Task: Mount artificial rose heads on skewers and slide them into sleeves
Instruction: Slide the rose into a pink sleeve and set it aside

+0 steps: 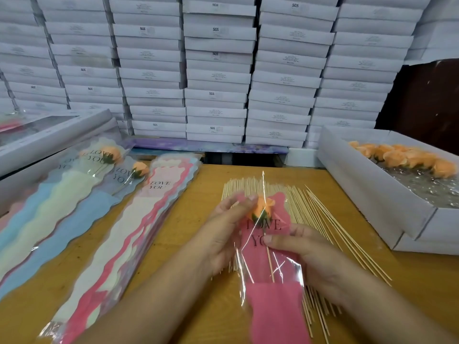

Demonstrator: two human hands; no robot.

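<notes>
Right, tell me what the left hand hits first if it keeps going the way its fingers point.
The left hand points up-right, fingertips already on the orange rose head inside the pink sleeve; past it, probably the skewers.

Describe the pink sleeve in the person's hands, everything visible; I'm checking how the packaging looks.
The pink sleeve is clear crinkly film backed with pink paper, printed "LOVE YOU" in dark letters. Inside sit an orange rose head with green sepals and its wooden skewer. It is held above the loose skewers, top pointing away. The left hand holds its upper edge by the rose; the right hand pinches its middle.
</notes>
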